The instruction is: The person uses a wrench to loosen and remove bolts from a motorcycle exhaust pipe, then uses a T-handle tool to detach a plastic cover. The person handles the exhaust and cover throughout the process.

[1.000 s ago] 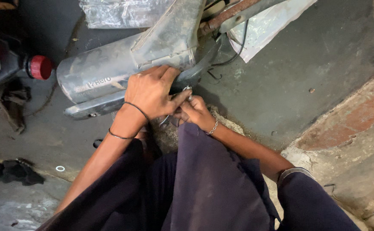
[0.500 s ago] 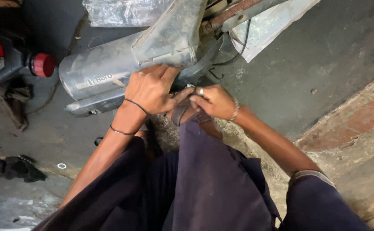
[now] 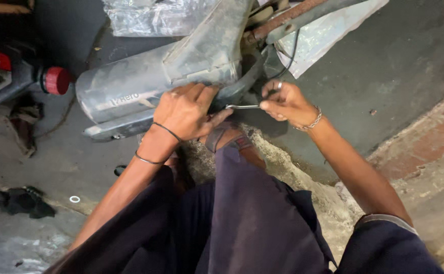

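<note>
The grey concrete floor [image 3: 384,66] fills the view, with a reddish brick strip at its right edge. On it lies the big grey exhaust muffler [image 3: 130,91] of a motorcycle, and a dusty grey body panel [image 3: 211,45] rises over the muffler's right half. A rusty frame tube [image 3: 293,15] runs up and right from above the muffler's right end, beside a sheet of clear plastic wrap [image 3: 151,18] above the muffler. Left of the muffler lies a dark oil bottle with a red cap [image 3: 57,80]. Below and left of the muffler sits a black rag [image 3: 19,200].

The left hand [image 3: 189,109] lies flat and spread against the muffler's lower right edge, fingers pressing the metal, gripping nothing. Just right of the muffler's end, the right hand [image 3: 285,104] is closed in a pinch on one end of a thin metal spanner [image 3: 242,106]. The spanner lies level between the two hands, its free end reaching toward the left thumb. Whether it touches that thumb cannot be told. A black cable [image 3: 290,56] hangs just above the right hand.
</note>
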